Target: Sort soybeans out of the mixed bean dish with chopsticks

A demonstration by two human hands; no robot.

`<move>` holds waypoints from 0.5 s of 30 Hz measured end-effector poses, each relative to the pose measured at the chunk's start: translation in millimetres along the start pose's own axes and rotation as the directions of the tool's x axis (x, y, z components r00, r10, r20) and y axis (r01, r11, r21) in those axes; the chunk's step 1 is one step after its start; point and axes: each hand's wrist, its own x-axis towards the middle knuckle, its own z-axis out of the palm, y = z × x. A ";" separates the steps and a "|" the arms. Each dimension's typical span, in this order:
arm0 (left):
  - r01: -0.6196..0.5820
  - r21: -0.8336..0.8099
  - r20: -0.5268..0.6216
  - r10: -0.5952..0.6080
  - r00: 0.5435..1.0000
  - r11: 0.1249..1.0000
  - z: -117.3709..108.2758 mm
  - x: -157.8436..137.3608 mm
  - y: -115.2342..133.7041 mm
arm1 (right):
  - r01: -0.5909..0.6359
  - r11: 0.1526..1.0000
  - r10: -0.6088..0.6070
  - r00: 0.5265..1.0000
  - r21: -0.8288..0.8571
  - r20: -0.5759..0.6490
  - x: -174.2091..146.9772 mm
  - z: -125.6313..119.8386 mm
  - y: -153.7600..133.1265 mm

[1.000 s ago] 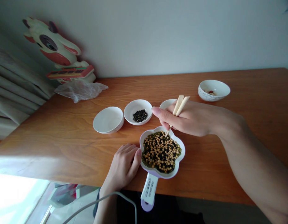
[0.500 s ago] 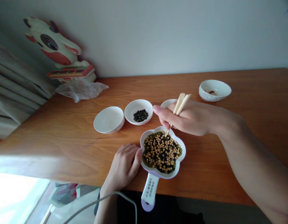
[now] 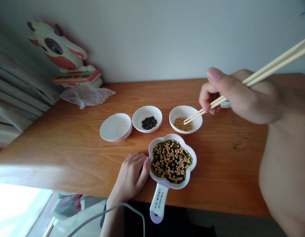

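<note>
Chopsticks (image 3: 268, 70) at the tan beans (image 3: 179, 124), just beyond the flower-shaped pan (image 3: 193, 161).
The right hand's (image 3: 256, 102) grip is clamped on the chopsticks, their tips nearly together in the bowl (image 3: 174, 114) beyond the pan; whether they pinch a bean, I cannot tell. The left hand (image 3: 134, 172) lies beside the pan, thumb at its rim; whether that grip is pinching is unclear. The beans look light, hard and slippery, best pinched across the middle; the chopsticks seem light and stiff, best held well back from the tips.
</note>
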 end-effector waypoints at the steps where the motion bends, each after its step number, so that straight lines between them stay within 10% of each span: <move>1: 0.000 0.002 0.001 0.000 1.000 1.000 -0.1 -0.3 -0.6 | -0.023 1.000 0.022 0.999 -0.021 -0.026 -0.2 -1.8 1.5; 15: 0.000 0.003 0.002 0.000 1.000 1.000 -2.1 -1.5 1.0 | -0.179 0.963 0.171 0.984 -0.203 -0.056 12.7 1.6 30.6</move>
